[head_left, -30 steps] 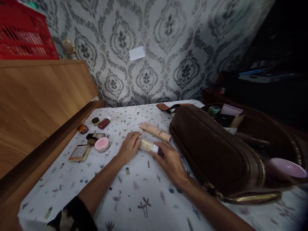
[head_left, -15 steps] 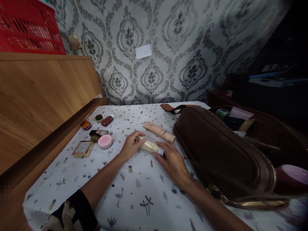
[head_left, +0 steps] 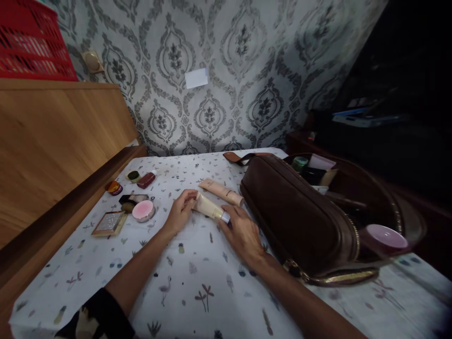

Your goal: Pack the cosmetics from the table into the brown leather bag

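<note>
A cream cosmetic tube (head_left: 209, 208) with a silver cap lies on the white patterned tablecloth (head_left: 197, 282). My left hand (head_left: 181, 211) pinches its flat end, fingers curled round it. My right hand (head_left: 240, 231) lies on the cloth with its fingertips on the capped end. A second, peach tube (head_left: 221, 191) lies just behind them, against the open brown bag (head_left: 300, 221).
At the left lie a pink round compact (head_left: 143, 211), a glittery square compact (head_left: 109, 223), a dark compact (head_left: 131, 200), small jars and a red bottle (head_left: 146, 180). The bag holds a green-lidded jar (head_left: 300, 163) and a pink lid (head_left: 385, 236). A wooden cabinet (head_left: 52, 150) stands left.
The cream tube has tilted, its flat end raised slightly by my left hand. The camera has shifted a little; my right hand stays at the cap.
</note>
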{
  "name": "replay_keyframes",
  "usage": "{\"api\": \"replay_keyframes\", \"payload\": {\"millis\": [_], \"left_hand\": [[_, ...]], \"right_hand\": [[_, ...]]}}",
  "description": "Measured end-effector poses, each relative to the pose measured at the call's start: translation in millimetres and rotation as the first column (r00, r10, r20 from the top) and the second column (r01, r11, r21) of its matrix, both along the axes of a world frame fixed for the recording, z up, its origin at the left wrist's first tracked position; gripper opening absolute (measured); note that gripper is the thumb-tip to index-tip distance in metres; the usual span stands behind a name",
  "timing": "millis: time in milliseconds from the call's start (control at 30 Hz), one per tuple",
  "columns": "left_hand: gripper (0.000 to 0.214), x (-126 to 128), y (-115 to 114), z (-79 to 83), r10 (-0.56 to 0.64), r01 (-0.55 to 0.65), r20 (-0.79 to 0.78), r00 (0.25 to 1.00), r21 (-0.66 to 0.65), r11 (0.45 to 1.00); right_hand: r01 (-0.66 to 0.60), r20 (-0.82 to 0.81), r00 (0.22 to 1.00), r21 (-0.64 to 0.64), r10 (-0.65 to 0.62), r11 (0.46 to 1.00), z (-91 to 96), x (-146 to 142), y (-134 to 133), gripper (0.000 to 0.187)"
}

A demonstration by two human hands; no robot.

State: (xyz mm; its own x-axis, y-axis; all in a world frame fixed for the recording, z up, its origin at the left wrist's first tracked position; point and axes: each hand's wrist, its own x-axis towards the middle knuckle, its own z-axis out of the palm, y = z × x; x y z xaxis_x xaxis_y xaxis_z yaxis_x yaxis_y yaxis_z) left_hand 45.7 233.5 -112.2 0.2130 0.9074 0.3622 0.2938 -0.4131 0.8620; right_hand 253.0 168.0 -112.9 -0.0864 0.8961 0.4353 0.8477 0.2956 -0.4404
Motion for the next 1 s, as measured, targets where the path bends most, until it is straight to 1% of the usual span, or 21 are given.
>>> {"api": "replay_keyframes", "payload": {"millis": [100,233,333,400,500,567,667,767,833,933,1000], "left_hand": [[0.025,1.3,-0.6,-0.3,0.003,-0.003,-0.023,1.000,0.008,1.000],[0.026,2.9,-3.4,0.8,0.035,-0.030,-0.107,0.994,0.047,0.998],[0.028,-0.7,-2.2,3.9,0.108,-0.089,-0.224,0.969,0.093,0.992],[0.032,-6.9,3.4,7.9,0.190,-0.155,-0.325,0.926,0.129,0.979],[0.039,-21.9,20.9,17.5,0.346,-0.291,-0.477,0.808,0.186,0.938],[0.046,-35.2,37.4,25.5,0.434,-0.386,-0.566,0.701,0.211,0.898],[0.055,-57.3,63.4,36.0,0.511,-0.510,-0.671,0.537,0.224,0.831],[0.059,-76.9,83.5,39.5,0.534,-0.603,-0.746,0.399,0.226,0.765],[0.059,-86.6,92.1,37.7,0.529,-0.641,-0.783,0.326,0.228,0.733],[0.056,-96.1,100.0,34.0,0.519,-0.666,-0.819,0.246,0.246,0.704],[0.052,-100.7,103.5,33.9,0.513,-0.670,-0.832,0.210,0.260,0.695]], "right_hand": [[0.031,0.018,0.999,0.014,-0.031,0.999,1.0,1.7,0.7,0.028],[0.066,0.062,0.996,-0.015,-0.065,0.998,1.3,3.6,2.3,0.027],[0.052,0.070,0.996,0.033,-0.054,0.998,-0.5,4.2,3.1,0.027],[0.035,0.068,0.997,0.066,-0.039,0.997,-1.7,4.1,3.3,0.028],[0.002,0.076,0.997,0.075,-0.008,0.997,-1.8,3.6,3.1,0.027],[-0.018,0.086,0.996,0.064,0.012,0.998,-1.2,3.3,3.0,0.026],[-0.025,0.094,0.995,0.052,0.020,0.998,-1.6,3.4,3.7,0.026],[-0.004,0.103,0.995,0.091,-0.006,0.996,-4.6,4.3,5.7,0.028],[0.014,0.113,0.993,0.125,-0.029,0.992,-6.8,5.0,7.0,0.027],[0.037,0.134,0.989,0.149,-0.057,0.988,-8.4,5.9,8.1,0.025],[0.044,0.142,0.988,0.155,-0.067,0.987,-8.2,6.3,8.2,0.026]]}}
